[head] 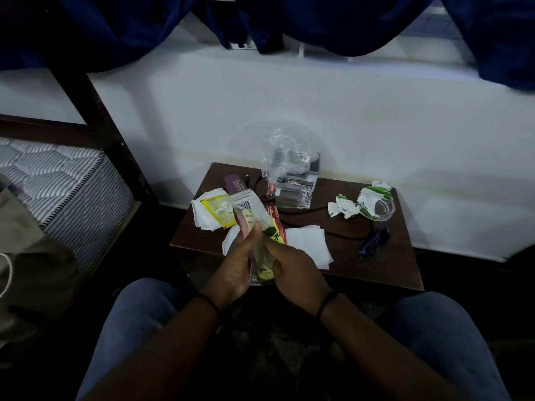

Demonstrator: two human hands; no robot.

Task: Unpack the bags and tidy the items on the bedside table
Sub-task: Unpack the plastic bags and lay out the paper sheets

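Left hand [231, 267]: fingers curled round a stack of small clear and yellow-green plastic sachets [262, 256], held upright above the near edge of the dark wooden surface [376, 264].
Right hand [295, 273]: grips the same sachets from the other side.
Step in hand: likely squaring loose packets into one bundle.
On the surface: a yellow sachet [218, 209] on white papers at left, an upright clear plastic bag [282, 157] at the back, crumpled green-and-white wrapper [364, 202] at right.
Next move: probably set the bundle down neatly, then empty the clear bag.
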